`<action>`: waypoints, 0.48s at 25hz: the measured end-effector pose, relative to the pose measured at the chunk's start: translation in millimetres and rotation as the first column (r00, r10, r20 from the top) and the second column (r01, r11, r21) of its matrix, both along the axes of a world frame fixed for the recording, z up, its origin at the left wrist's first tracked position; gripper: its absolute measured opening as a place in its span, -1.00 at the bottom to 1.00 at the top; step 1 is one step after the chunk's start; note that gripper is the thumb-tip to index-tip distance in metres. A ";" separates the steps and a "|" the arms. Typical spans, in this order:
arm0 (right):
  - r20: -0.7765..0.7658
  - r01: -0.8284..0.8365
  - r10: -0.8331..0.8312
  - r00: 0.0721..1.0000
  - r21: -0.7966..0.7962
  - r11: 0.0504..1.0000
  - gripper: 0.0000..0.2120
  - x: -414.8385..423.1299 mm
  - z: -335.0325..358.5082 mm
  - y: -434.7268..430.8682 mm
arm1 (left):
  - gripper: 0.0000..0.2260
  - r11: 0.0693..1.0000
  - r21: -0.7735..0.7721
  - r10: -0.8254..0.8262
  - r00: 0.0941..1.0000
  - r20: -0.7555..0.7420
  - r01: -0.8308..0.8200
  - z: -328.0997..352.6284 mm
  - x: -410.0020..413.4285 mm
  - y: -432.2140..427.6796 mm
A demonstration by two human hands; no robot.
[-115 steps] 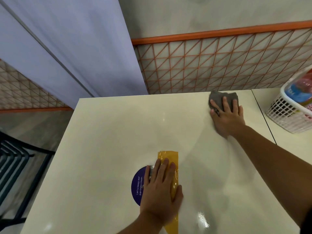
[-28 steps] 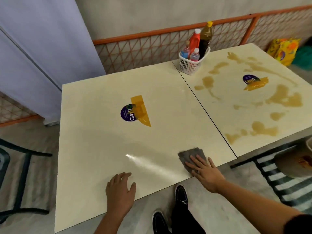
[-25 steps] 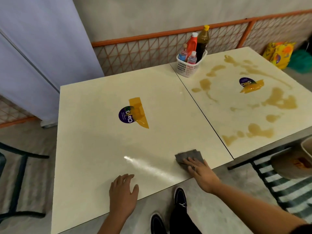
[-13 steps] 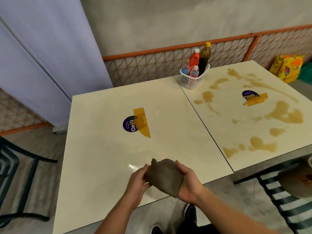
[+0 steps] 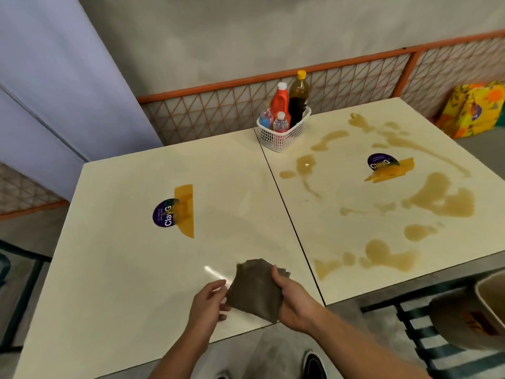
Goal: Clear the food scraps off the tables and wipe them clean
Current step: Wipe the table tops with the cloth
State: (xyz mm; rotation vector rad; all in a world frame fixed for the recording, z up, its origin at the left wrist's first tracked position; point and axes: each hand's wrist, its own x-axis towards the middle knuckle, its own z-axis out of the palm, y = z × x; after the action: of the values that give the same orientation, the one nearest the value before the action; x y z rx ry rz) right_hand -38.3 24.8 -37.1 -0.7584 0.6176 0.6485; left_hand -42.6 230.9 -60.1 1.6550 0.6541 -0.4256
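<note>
- Right desk (image 5: 328,236): splattered with brown spills (image 5: 442,201), unwiped; could easily smear them around or over the edge with a soiled cloth (image 5: 255,289).
- Left desk (image 5: 123,269): looks clean.
- That cloth: up over the left desk's near edge, pinched by left hand (image 5: 207,305), gripped by right hand (image 5: 293,302); might drop mid-fold.

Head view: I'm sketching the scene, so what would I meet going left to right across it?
left purple sticker → cloth → right purple sticker → yellow bag
</note>
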 end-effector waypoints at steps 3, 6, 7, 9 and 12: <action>0.172 0.048 0.003 0.985 -0.289 0.956 -0.58 14.9 -20.3 -76.0 | -0.86 0.996 0.051 -0.066 0.998 -0.003 0.066 -5.0 -2.8 -46.6; 0.324 0.084 0.259 0.910 -0.755 0.650 -0.58 38.5 -34.3 -152.4 | -0.84 0.991 0.074 -0.110 0.994 0.002 0.110 -6.2 -8.9 -83.6; 0.340 0.104 0.362 0.868 -0.837 0.537 -0.56 48.5 -41.0 -173.2 | -0.84 0.989 0.085 -0.122 0.993 -0.006 0.122 -8.3 -12.7 -93.6; 0.284 0.089 0.600 0.748 -0.939 0.332 -0.52 70.8 -62.3 -195.8 | -0.84 0.984 0.114 -0.131 0.991 -0.029 0.134 -12.9 -21.1 -108.3; -0.078 -0.001 0.878 0.473 -0.996 -0.088 -0.44 77.0 -112.0 -187.0 | -0.85 0.981 0.155 -0.103 0.992 -0.068 0.112 -13.4 -34.3 -115.1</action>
State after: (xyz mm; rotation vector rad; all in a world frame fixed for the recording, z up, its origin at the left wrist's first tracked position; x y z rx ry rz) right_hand 38.7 -162.3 -149.1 -2.6006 -0.1679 0.5048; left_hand -77.0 115.8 -73.5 1.8408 0.6580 -0.5134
